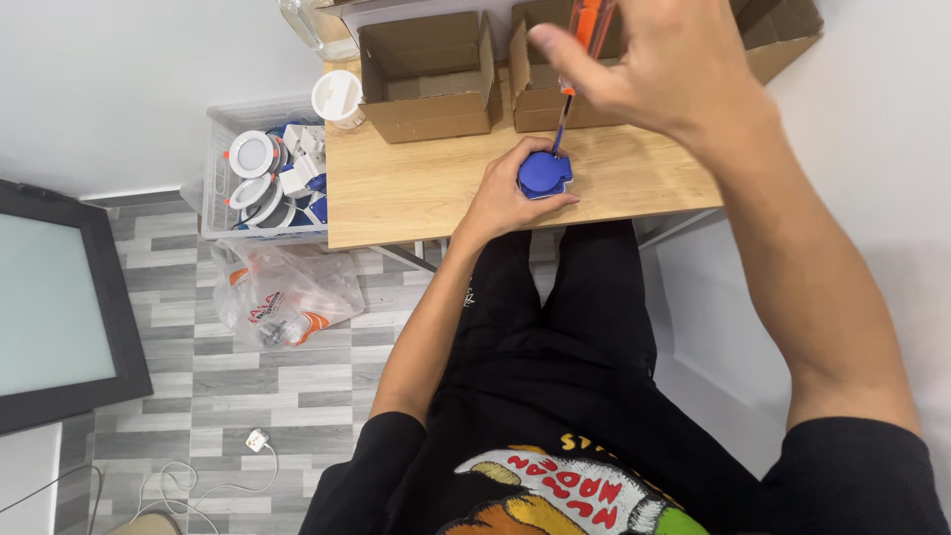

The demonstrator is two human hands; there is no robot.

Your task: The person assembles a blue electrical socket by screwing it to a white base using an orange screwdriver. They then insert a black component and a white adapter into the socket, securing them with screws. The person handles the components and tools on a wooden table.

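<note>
Right hand (659, 74), closest to the lens, is closed around an orange-handled screwdriver (584, 45) held near-upright, tip straight down onto the blue round part (544, 174) that the left hand (505, 198) pins to the tabletop (416, 188) directly beneath.

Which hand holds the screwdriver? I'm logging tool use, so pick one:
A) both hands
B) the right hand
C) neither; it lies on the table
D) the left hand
B: the right hand grips the orange-handled screwdriver, its tip on the blue round part that the left hand steadies.
</note>
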